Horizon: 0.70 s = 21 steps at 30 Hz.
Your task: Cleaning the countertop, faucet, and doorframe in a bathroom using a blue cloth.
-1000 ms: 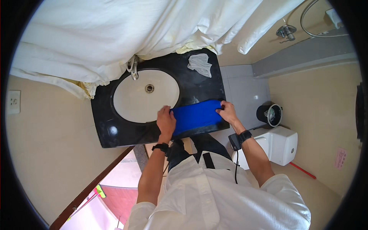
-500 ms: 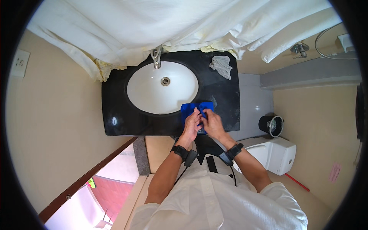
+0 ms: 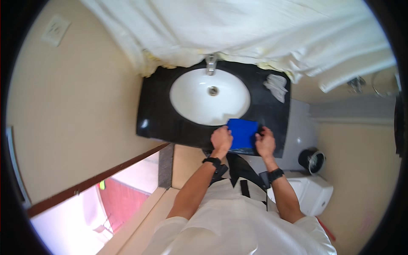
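A blue cloth (image 3: 243,134), folded to a flat square, is over the black counter (image 3: 272,119) by the front right of the sink. My left hand (image 3: 222,139) is closed on its left edge, knuckles up. At the opposite edge my right hand (image 3: 266,143) grips with bent fingers; the fingertips are partly hidden. The white oval sink (image 3: 199,108) lies just beyond, with a metal drain (image 3: 213,91) in its floor and a chrome faucet (image 3: 211,64) behind it.
A crumpled grey cloth (image 3: 276,87) lies at the counter's back right. White curtain-like fabric (image 3: 246,29) hangs along the far side. To the right are a black bin (image 3: 311,161) and a white toilet tank (image 3: 312,195); a doorway opens at lower left.
The blue cloth, earlier bunched under both hands, is now spread flat between them. My hands have moved apart to its two sides. The whole view has shifted and tilted slightly.
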{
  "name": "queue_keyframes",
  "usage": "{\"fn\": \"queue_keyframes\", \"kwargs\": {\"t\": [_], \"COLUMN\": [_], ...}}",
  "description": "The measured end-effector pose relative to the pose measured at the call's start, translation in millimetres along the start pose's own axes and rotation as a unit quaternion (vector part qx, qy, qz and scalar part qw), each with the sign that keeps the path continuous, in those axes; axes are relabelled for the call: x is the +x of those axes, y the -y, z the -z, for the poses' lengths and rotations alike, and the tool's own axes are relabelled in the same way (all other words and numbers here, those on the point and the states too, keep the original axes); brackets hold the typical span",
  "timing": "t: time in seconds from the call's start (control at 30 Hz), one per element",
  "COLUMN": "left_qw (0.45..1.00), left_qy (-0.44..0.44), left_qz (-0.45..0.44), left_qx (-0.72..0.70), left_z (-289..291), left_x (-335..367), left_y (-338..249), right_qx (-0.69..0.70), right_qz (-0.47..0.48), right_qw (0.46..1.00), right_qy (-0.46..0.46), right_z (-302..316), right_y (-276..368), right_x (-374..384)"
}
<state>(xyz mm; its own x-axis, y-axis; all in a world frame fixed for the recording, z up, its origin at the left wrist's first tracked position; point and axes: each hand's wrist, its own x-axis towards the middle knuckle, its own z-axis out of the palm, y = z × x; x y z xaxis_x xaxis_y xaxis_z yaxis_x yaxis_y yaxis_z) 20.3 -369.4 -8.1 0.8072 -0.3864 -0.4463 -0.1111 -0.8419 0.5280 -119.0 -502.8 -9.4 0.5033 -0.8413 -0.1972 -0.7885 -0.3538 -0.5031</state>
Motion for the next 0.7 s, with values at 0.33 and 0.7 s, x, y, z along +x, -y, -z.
{"fn": "queue_keyframes", "kwargs": {"t": [0.33,0.7], "left_qw": [0.991,0.681], "left_qy": [-0.072,0.104], "left_qz": [0.020,0.051], "left_qx": [-0.109,-0.724], "left_z": [-21.9,-18.8], "left_x": [-20.8,-41.5], "left_y": [-4.6,66.5], "right_qx": [-0.075,0.232], "right_qz": [-0.051,0.217], "right_qw": [0.988,0.903], "right_qy": [0.127,0.291], "right_z": [-27.6,40.4], "right_y": [16.5,125.3], "right_x": [32.6,-30.4]}}
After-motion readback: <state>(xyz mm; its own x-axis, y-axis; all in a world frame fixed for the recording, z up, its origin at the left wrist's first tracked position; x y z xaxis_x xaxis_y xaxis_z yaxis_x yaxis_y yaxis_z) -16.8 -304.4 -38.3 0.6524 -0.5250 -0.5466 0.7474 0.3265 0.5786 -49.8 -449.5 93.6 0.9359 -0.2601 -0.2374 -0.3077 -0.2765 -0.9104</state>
